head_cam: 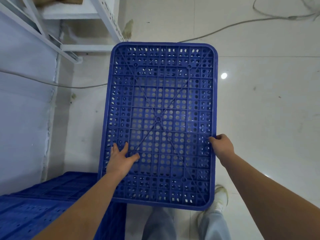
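A blue perforated plastic crate (pixel 159 94) fills the middle of the head view, held above the floor with its ribbed, hole-filled bottom facing me. My left hand (pixel 121 158) lies flat on that bottom near the crate's left edge, fingers spread and straight. My right hand (pixel 221 146) grips the crate's right rim, thumb on the near face and fingers curled behind the edge. The crate's inside is hidden.
A stack of more blue crates (pixel 52 201) sits at the lower left. A white metal shelving rack (pixel 72 28) stands at the upper left against a pale wall. Grey cables (pixel 242 23) trail across the glossy white tiled floor. My legs and a shoe (pixel 220 198) show below the crate.
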The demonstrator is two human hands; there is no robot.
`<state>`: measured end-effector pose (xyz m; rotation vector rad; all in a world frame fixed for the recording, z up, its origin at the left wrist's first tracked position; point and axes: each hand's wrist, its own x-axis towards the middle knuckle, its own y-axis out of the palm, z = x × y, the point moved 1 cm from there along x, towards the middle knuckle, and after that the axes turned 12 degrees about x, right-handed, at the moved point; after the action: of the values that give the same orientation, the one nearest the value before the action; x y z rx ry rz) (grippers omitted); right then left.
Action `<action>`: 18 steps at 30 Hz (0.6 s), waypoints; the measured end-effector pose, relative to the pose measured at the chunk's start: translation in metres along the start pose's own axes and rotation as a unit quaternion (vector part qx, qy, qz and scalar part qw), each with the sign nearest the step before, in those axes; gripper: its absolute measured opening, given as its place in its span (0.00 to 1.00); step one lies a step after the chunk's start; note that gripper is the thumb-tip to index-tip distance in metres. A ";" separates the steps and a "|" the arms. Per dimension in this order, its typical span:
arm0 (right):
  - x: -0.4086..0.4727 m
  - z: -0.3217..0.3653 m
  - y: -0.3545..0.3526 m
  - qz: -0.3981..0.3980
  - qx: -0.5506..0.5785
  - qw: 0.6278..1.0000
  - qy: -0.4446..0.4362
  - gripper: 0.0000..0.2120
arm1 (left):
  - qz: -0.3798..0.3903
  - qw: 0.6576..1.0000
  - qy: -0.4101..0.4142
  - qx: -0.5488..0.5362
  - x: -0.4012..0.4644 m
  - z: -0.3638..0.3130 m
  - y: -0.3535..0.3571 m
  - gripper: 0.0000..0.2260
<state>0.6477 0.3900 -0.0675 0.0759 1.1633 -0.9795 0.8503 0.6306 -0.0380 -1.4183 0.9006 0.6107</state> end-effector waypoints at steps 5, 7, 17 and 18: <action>0.005 -0.009 -0.042 -0.021 0.010 1.000 -0.003 0.16 | 0.010 1.000 0.023 0.014 -0.020 -0.030 0.028 0.35; 0.009 -0.012 -0.060 -0.031 0.013 0.999 -0.003 0.15 | 0.019 0.999 0.036 0.009 -0.028 -0.043 0.040 0.36; 0.037 -0.030 -0.159 -0.032 -0.013 0.999 0.009 0.10 | 0.053 0.995 0.086 0.008 -0.062 -0.116 0.098 0.35; 0.041 -0.032 -0.169 -0.030 -0.013 0.999 0.014 0.11 | 0.056 0.994 0.090 0.010 -0.066 -0.124 0.103 0.35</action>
<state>0.5114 0.2797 -0.0435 0.0347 1.2093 -1.0189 0.7099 0.5285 -0.0329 -1.4279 1.1327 0.5616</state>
